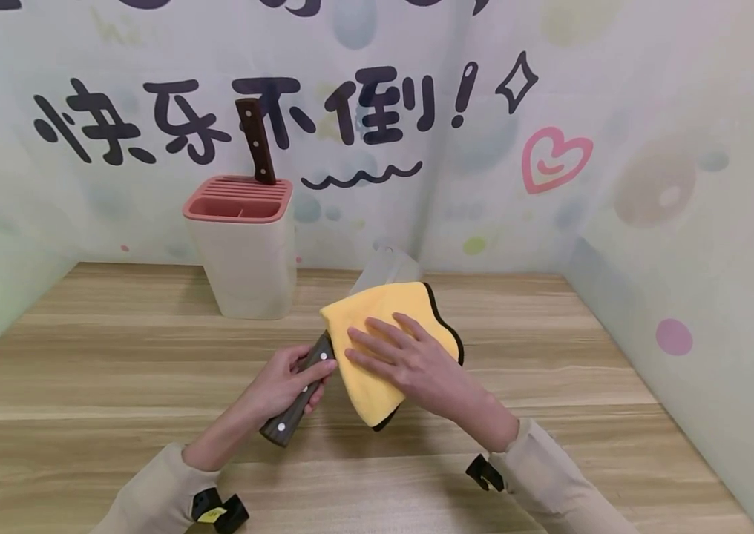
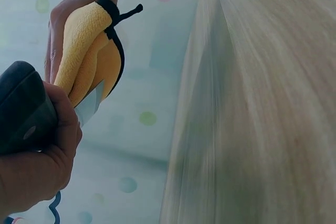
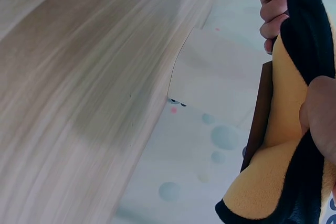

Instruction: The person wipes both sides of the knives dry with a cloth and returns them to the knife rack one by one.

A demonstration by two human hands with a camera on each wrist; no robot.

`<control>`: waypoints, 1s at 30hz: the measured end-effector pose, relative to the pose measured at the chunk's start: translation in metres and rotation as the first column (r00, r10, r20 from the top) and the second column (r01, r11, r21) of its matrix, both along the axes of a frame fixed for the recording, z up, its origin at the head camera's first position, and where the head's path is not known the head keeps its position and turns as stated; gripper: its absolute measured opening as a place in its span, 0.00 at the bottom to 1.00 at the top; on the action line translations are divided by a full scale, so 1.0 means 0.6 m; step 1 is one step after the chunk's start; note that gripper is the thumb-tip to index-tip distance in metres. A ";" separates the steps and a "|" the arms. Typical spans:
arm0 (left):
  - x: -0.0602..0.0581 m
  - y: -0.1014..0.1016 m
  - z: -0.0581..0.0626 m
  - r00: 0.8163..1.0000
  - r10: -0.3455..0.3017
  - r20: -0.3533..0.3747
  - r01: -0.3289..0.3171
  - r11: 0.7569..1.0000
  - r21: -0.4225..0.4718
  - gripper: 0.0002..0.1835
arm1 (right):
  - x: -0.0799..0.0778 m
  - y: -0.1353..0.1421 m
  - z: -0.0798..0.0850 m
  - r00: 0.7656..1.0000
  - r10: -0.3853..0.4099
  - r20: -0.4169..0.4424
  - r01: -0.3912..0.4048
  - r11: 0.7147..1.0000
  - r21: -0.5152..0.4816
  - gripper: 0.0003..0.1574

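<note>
My left hand [image 1: 293, 382] grips the dark riveted handle [image 1: 286, 423] of a cleaver, its thumb lying along the top. The cleaver's broad blade [image 1: 387, 267] points away from me, and a yellow cloth [image 1: 350, 386] with black edging covers most of it. Over the cloth lies my right hand [image 1: 410, 360], fingers spread on top. In the right wrist view, its thumb [image 3: 323, 116] presses the cloth from the other side, with a strip of blade [image 3: 257, 121] showing along the fold. Cloth and cleaver are held up above the table.
A white knife block [image 1: 246, 271] with a pink slotted top stands at the back left of the wooden table [image 1: 116, 371]. One dark-handled knife [image 1: 257, 141] sticks up from its slots. Behind the table hangs a printed cloth backdrop [image 1: 470, 185], with side walls left and right.
</note>
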State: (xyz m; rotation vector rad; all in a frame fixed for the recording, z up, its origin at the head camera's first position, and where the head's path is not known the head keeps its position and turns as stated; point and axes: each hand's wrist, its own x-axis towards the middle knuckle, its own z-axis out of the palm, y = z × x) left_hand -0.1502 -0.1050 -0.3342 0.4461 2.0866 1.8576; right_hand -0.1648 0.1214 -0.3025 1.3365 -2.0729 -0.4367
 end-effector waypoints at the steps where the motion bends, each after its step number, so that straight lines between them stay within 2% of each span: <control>1: 0.001 0.000 0.001 1.000 -0.001 0.001 0.001 1.000 0.002 0.19 | 0.001 0.000 0.000 1.000 -0.002 -0.004 0.002 1.000 0.002 0.36; 12: 0.005 -0.002 0.004 1.000 0.005 0.005 -0.005 1.000 0.007 0.18 | -0.005 0.007 0.000 0.999 -0.037 -0.021 0.036 0.998 -0.044 0.38; 21: 0.007 -0.006 0.004 1.000 -0.005 -0.013 0.005 1.000 -0.002 0.18 | -0.021 0.019 0.000 0.997 -0.073 0.035 0.077 0.985 -0.152 0.37; 30: 0.010 -0.012 0.001 0.997 -0.045 -0.069 0.047 0.999 0.020 0.17 | -0.030 0.027 -0.003 0.989 -0.127 0.073 0.141 0.964 -0.228 0.37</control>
